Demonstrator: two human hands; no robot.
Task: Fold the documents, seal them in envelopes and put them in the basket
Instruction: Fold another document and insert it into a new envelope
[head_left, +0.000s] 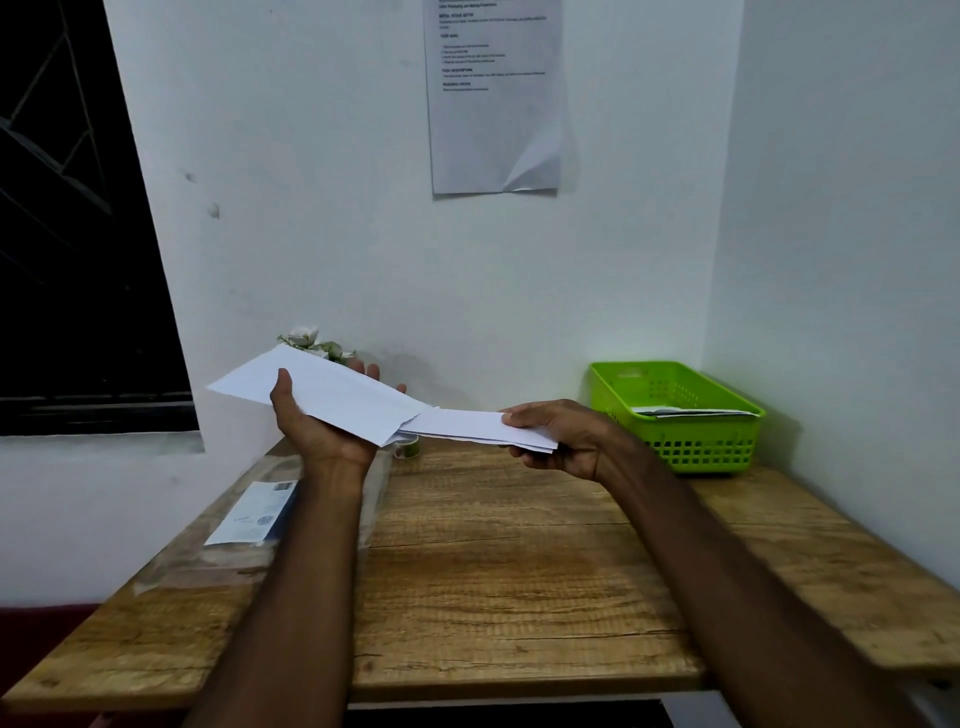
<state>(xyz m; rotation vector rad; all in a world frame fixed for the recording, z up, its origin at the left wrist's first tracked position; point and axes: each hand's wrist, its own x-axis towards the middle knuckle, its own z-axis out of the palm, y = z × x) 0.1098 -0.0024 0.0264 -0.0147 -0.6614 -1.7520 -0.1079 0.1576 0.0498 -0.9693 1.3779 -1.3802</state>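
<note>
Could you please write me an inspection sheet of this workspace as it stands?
Surface: wooden table, worn grain.
Job's things: white envelope held up; folded document partly inside its open end; green basket at the back right, papers inside.
Clutter: clear packet with a printed card; tape roll; artificial flowers.
Grippers: left hand holds the envelope; right hand pinches the document.
Cables: nothing seen.
Surroundings: white walls, printed sheet on the wall, dark window.

A printed sheet (496, 98) hangs on the white wall above the wooden worktop (519, 571), white flowers (311, 340) stand at the back, a dark window (67, 234) lies left.
</note>
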